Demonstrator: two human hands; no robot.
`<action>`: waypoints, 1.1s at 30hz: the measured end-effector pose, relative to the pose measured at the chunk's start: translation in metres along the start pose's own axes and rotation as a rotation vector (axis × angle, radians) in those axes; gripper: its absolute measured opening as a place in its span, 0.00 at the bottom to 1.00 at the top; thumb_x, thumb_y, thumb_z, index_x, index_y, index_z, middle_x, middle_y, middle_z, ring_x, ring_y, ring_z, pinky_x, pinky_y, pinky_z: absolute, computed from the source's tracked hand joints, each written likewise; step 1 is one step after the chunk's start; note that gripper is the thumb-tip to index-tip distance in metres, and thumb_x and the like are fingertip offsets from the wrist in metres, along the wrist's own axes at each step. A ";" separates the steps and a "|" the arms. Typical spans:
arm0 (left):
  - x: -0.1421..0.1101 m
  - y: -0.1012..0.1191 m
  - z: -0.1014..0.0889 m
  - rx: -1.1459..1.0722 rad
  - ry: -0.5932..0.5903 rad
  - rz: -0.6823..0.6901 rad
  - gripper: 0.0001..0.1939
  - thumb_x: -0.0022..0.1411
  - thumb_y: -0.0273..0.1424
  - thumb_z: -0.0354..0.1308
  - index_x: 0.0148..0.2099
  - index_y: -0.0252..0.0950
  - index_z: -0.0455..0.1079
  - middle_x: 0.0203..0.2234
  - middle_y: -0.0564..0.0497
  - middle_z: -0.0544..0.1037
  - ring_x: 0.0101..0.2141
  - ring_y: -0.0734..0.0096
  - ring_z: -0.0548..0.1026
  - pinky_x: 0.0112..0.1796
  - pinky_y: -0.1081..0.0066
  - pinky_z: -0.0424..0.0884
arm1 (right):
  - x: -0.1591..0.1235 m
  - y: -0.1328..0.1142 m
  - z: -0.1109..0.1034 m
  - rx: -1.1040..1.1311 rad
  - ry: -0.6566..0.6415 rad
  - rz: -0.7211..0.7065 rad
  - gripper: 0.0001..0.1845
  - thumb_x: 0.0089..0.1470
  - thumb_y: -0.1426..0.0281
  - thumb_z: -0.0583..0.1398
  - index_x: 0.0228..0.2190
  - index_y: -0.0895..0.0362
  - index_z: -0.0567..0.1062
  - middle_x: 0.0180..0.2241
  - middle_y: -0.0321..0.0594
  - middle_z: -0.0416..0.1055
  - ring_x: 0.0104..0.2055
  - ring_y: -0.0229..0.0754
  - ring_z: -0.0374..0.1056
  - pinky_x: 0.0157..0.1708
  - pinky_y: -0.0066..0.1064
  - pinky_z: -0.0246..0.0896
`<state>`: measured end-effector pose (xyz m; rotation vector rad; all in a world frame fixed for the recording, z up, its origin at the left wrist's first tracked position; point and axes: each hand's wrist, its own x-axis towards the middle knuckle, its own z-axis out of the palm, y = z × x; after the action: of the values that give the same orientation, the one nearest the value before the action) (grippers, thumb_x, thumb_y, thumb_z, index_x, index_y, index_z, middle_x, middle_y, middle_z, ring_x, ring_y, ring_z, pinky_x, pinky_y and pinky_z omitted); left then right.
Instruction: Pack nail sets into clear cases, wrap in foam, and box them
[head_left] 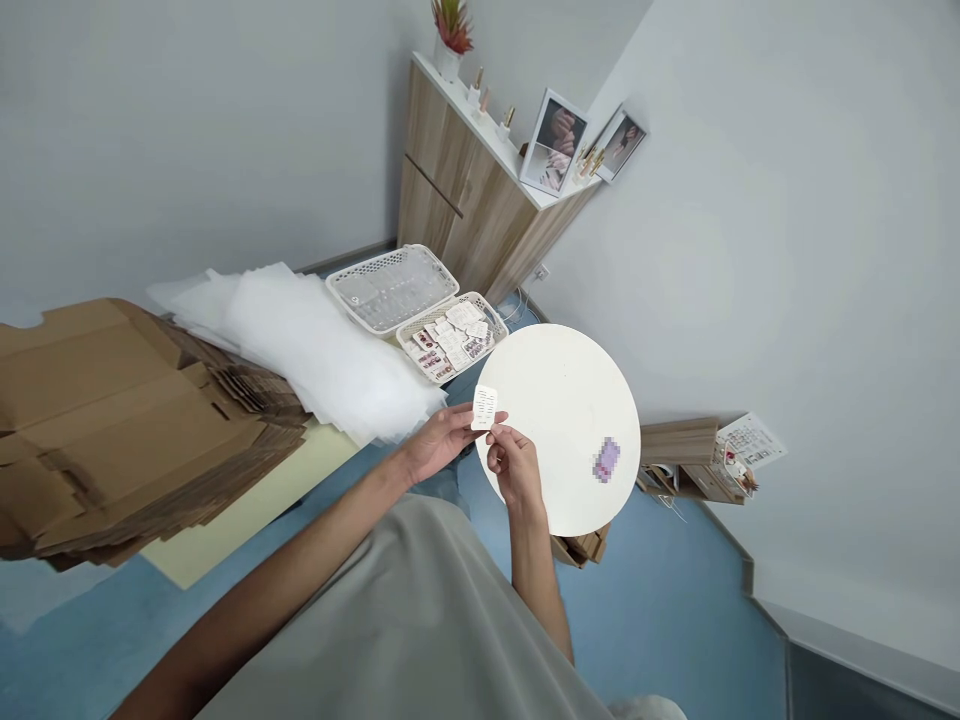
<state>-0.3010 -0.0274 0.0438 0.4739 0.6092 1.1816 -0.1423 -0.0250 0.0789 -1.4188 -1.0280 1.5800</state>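
A small white card point(484, 408) with rows of printed text is held up over the left edge of a round white table point(555, 380). My left hand point(441, 440) grips the card's left side between thumb and fingers. At its lower right corner, my right hand point(516, 468) pinches the card, the other fingers curled in. Just beyond my hands, a white plastic basket point(496, 316) contains many similar cards point(450, 340), some with dark red and purple prints. Its perforated lid point(393, 288) lies open to the left.
Flat brown cardboard boxes point(112, 420) are stacked at left, beside white foam sheets point(300, 330). A blurred purple item point(607, 460) lies on the table. Behind stands a wooden cabinet point(450, 170) with picture frames point(555, 140); a low shelf point(675, 442) is at right.
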 end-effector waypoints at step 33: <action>-0.003 -0.002 -0.010 0.535 0.325 0.277 0.31 0.51 0.57 0.76 0.45 0.36 0.85 0.42 0.42 0.89 0.45 0.48 0.86 0.51 0.54 0.83 | -0.008 -0.007 -0.020 -0.064 0.117 -0.109 0.22 0.58 0.48 0.69 0.35 0.56 0.81 0.37 0.43 0.82 0.25 0.35 0.70 0.24 0.29 0.61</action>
<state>-0.3066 -0.0310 0.0356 0.8461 1.1827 1.3682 -0.1211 -0.0279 0.0872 -1.4547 -1.0755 1.3813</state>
